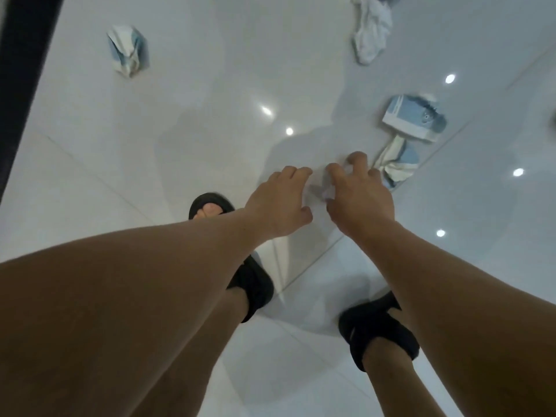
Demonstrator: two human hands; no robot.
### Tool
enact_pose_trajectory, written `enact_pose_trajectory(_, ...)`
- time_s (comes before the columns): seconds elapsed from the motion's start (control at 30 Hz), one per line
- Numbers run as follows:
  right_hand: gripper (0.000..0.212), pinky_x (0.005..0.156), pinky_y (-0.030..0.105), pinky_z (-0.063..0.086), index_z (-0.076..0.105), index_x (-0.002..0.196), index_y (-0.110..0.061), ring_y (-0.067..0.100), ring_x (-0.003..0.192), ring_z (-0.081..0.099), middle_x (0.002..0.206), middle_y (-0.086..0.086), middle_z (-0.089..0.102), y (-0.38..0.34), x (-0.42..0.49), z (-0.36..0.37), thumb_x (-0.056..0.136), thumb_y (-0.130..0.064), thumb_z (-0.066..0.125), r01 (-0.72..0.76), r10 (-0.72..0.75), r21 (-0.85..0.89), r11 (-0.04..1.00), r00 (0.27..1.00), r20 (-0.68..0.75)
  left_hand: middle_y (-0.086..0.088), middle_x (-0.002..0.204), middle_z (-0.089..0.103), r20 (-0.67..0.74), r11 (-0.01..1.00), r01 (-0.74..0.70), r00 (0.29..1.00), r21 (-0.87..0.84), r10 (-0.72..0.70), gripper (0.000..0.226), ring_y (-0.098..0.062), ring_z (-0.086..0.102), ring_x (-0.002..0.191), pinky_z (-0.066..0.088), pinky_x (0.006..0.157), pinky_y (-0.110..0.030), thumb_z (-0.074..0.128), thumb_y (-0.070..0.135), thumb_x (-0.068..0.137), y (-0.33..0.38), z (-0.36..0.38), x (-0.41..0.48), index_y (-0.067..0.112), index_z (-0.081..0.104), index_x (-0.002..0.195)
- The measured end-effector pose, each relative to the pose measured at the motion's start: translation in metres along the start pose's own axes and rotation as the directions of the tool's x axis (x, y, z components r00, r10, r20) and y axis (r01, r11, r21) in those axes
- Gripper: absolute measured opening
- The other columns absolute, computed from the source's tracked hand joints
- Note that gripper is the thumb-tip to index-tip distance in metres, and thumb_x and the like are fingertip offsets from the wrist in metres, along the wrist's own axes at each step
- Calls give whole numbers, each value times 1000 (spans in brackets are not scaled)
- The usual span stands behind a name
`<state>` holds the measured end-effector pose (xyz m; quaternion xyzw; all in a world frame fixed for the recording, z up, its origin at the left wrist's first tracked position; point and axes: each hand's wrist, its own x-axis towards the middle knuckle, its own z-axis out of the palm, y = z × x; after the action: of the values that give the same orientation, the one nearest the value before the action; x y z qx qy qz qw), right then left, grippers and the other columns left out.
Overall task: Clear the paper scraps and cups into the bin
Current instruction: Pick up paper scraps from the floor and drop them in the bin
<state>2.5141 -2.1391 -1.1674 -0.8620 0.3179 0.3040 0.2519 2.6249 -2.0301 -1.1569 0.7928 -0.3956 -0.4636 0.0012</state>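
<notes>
Step in hand: picking scraps off the floor (180,130). Right hand (361,200) curled round a small white scrap (326,188), low over the tiles. Left hand (276,203) half-curled just beside it; whether it touches, cannot tell. Crushed cup (413,121) near, another crushed cup (128,51) well apart. Bin not in view. Next, likely: secure the scrap, lift it clear, then locate the bin.
</notes>
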Motion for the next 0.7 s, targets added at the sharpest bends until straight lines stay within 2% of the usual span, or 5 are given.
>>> enact_pose_trajectory(0.13,27,65,34,36,56,116,-10,38,87,57,113,16,45,2,8,12,89,-16,58,-48,49,125,991,999,-5,-7,142,40,-33,999,-34,999,-38,33,72,-27,42,124,36,90,-31,62,31,83,-17,1,-6,15,30,146)
enact_pose_trajectory(0.3,37,72,27,37,56,121,-12,26,91,60,109,10,60,-11,-23,-14,88,-25,66,-101,105,410,906,994,11,-3,140,44,16,988,-48,999,-146,51,70,-22,45,124,41,97,-35,62,32,87,-1,-31,-30,19,29,147)
enact_pose_trajectory(0.5,24,56,11,32,53,102,-20,14,71,53,83,-8,57,-24,-49,-54,85,-25,68,29,18,571,821,997,-77,1,107,65,120,940,-16,991,-340,60,24,-19,60,99,48,89,-42,44,24,93,37,-71,-36,18,58,112)
enact_pose_trajectory(0.6,34,62,15,37,54,110,-22,12,81,59,100,-7,61,-17,-47,-59,82,-30,72,70,-15,541,838,994,-105,-1,111,65,101,932,4,994,-363,35,28,-18,59,104,48,93,-40,40,19,97,42,-70,-31,14,58,118)
enact_pose_trajectory(0.7,61,79,32,43,48,131,-20,23,113,51,133,3,47,6,-38,-51,78,-33,75,8,35,342,940,992,-119,-6,133,49,89,964,47,996,-260,-25,40,-22,53,114,43,95,-32,39,20,99,32,-59,-23,15,45,138)
